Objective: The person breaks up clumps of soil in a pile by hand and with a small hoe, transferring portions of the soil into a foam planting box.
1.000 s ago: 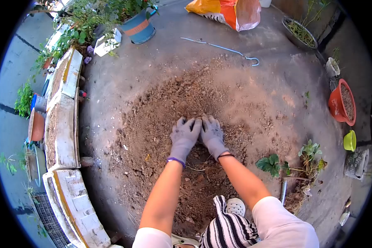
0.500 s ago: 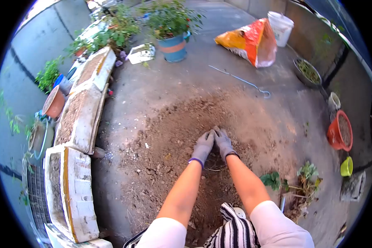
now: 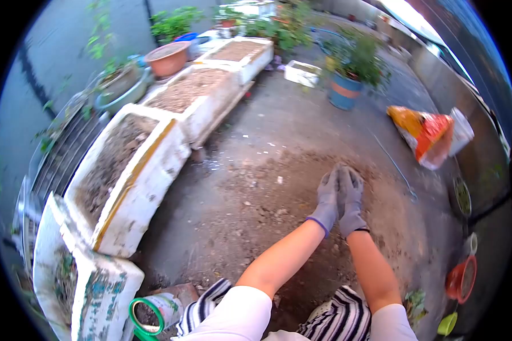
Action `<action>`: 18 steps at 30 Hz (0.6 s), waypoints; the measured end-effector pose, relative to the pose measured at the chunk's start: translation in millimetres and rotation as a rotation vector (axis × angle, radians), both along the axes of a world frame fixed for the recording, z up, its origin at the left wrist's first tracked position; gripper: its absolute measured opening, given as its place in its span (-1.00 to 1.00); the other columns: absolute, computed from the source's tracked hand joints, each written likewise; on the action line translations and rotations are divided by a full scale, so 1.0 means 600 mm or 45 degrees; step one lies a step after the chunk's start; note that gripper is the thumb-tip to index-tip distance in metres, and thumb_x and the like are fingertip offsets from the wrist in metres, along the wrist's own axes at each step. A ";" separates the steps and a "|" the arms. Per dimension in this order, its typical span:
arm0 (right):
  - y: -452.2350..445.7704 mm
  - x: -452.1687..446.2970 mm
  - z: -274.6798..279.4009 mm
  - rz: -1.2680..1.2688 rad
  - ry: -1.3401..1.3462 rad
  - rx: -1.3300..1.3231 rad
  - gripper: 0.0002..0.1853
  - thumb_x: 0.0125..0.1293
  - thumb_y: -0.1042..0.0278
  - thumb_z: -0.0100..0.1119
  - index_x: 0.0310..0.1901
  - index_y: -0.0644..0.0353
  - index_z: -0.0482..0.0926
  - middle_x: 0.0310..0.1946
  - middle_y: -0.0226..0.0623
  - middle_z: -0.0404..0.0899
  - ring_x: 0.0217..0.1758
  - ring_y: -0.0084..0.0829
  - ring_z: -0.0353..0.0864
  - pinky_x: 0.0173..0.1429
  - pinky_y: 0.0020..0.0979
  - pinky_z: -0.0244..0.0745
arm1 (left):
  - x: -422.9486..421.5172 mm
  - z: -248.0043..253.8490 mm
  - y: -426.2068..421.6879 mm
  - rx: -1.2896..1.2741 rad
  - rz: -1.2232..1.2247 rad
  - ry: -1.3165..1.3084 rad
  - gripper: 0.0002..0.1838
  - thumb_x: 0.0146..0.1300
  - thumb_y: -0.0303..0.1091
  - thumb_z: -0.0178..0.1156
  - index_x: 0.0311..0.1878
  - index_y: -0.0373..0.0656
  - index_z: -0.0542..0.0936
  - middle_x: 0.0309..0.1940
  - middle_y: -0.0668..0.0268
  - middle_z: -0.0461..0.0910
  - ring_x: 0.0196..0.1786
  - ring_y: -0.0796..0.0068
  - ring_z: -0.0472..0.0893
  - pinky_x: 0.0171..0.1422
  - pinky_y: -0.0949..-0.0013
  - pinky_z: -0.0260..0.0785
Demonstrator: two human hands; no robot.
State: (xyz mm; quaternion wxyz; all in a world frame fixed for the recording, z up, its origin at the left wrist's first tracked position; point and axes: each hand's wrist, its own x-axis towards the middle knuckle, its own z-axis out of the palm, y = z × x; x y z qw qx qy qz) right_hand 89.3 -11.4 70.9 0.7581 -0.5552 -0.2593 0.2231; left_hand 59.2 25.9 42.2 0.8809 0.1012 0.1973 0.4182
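Note:
My left hand (image 3: 327,199), in a grey glove with a purple cuff, is down on the loose brown soil (image 3: 267,199) spread over the ground. Pressed side by side with it is my right hand (image 3: 351,199), gloved in grey with a dark cuff. Both hands point forward at the far part of the soil patch. The fingers are held together, and whatever lies between or beneath them is hidden and blurred.
White foam boxes (image 3: 148,199) of soil run along the left. A green-rimmed can (image 3: 165,310) stands near my knees. Ahead are a blue pot (image 3: 345,92), an orange bag (image 3: 429,133) and a wire hanger (image 3: 393,162); a red pot (image 3: 459,279) is at right.
The view has swung left, bringing more foam boxes and the can into sight. My hands remain together at the soil and now appear farther right in the picture.

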 end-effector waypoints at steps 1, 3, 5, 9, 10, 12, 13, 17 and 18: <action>0.030 -0.035 0.037 0.070 -0.007 0.010 -0.78 0.36 0.30 0.24 -0.09 0.25 0.66 -0.09 -0.33 0.62 -0.09 -0.46 0.58 0.03 -0.45 0.47 | -0.040 0.042 0.027 0.010 0.070 -0.007 -0.71 0.41 -0.17 0.16 0.09 -0.07 0.57 -0.09 0.36 0.62 -0.11 0.45 0.60 -0.01 0.39 0.52; 0.106 -0.098 0.094 0.042 -0.160 -0.062 -0.79 0.38 0.29 0.22 -0.09 0.23 0.66 -0.09 -0.35 0.62 -0.14 -0.49 0.57 -0.01 -0.46 0.47 | -0.124 0.140 0.083 0.089 0.191 -0.009 -0.69 0.40 -0.18 0.18 0.12 -0.07 0.54 -0.11 0.34 0.60 -0.08 0.45 0.59 0.00 0.40 0.51; 0.198 -0.165 0.131 0.266 -0.098 0.118 -0.77 0.39 0.27 0.20 -0.05 0.22 0.65 -0.06 -0.33 0.63 -0.10 -0.49 0.55 0.01 -0.44 0.46 | -0.207 0.185 0.164 0.214 0.335 -0.031 -0.68 0.39 -0.19 0.19 0.13 -0.08 0.52 -0.10 0.35 0.59 -0.06 0.46 0.58 0.02 0.41 0.50; 0.355 -0.379 0.253 0.177 -1.136 0.352 -0.72 0.40 0.22 0.15 -0.04 0.23 0.65 -0.08 -0.27 0.65 -0.08 -0.44 0.57 0.03 -0.39 0.47 | -0.426 0.285 0.325 0.472 0.630 -0.097 -0.69 0.39 -0.18 0.20 0.09 -0.14 0.57 -0.13 0.38 0.61 -0.13 0.60 0.56 -0.06 0.47 0.47; 0.386 -0.442 0.279 0.328 -1.012 0.390 -0.71 0.41 0.19 0.14 -0.06 0.24 0.66 -0.10 -0.25 0.65 -0.09 -0.44 0.57 0.02 -0.39 0.47 | -0.489 0.294 0.366 0.595 0.682 -0.013 -0.70 0.45 -0.13 0.09 0.09 -0.07 0.55 -0.10 0.35 0.59 -0.08 0.48 0.57 0.00 0.40 0.49; 0.436 -0.561 0.323 0.596 -0.722 0.403 -0.67 0.43 0.13 0.10 -0.09 0.26 0.66 -0.13 -0.23 0.67 -0.11 -0.45 0.58 0.00 -0.39 0.48 | -0.600 0.337 0.411 0.590 0.858 0.076 -0.73 0.42 -0.17 0.13 0.05 -0.10 0.56 -0.14 0.35 0.61 -0.14 0.52 0.57 -0.05 0.43 0.49; 0.453 -0.610 0.343 0.780 -0.543 0.284 -0.65 0.43 0.12 0.11 -0.10 0.27 0.66 -0.13 -0.23 0.66 -0.12 -0.47 0.57 0.00 -0.41 0.48 | -0.660 0.361 0.416 0.571 0.895 0.164 -0.75 0.40 -0.21 0.17 0.01 -0.14 0.58 -0.17 0.36 0.61 -0.18 0.56 0.57 -0.09 0.48 0.48; 0.519 -0.777 0.321 1.061 -0.172 0.187 -0.54 0.48 0.01 -0.04 0.09 0.27 0.53 -0.09 -0.26 0.62 -0.09 -0.48 0.54 0.01 -0.43 0.47 | -0.854 0.363 0.479 0.647 0.694 0.503 -0.64 0.39 0.00 0.08 -0.06 -0.10 0.59 -0.22 0.29 0.62 -0.23 0.41 0.59 -0.16 0.31 0.50; 0.526 -0.805 0.301 1.182 -0.156 0.150 -0.55 0.49 0.01 -0.07 0.10 0.26 0.51 -0.10 -0.26 0.61 -0.10 -0.46 0.54 0.02 -0.43 0.47 | -0.898 0.361 0.480 0.606 0.659 0.713 -0.60 0.38 0.05 0.06 -0.05 -0.11 0.59 -0.24 0.27 0.62 -0.26 0.39 0.60 -0.21 0.28 0.51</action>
